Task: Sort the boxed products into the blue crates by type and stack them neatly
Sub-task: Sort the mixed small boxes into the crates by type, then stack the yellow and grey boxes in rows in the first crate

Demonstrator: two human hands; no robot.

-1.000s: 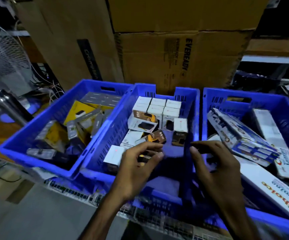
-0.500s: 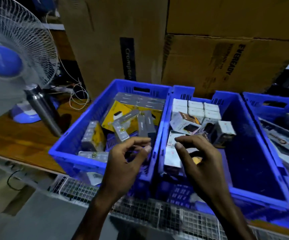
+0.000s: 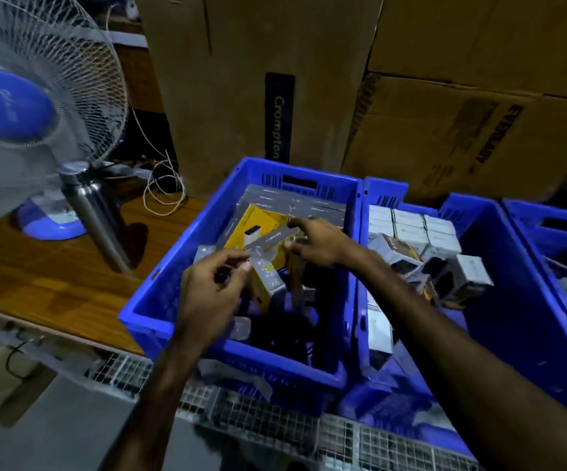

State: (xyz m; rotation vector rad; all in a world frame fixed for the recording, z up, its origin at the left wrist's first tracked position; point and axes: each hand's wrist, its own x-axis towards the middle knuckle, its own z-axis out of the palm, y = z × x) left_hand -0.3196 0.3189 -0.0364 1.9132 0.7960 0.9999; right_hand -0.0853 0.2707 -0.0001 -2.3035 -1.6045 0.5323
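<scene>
Blue plastic crate [image 3: 186, 253] at frame centre, full of jumbled grey-and-yellow cardboard boxes [image 3: 268, 283]. Left hand [image 3: 207, 297] fingers curled, pinching one box's corner; right hand [image 3: 319, 243] fingers spread narrow, touching another. Probably light, stiff, crushable: best gripped across flat sides.

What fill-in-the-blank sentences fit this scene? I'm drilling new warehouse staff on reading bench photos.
1. Both hands, the left hand and the right hand, reach into the ____ most blue crate.
2. The boxes in that crate are grey and ____.
3. The neat rows of white boxes sit at the ____ end of the middle crate.
4. A steel bottle stands before the table ____.

Missing words: left; yellow; far; fan
</scene>
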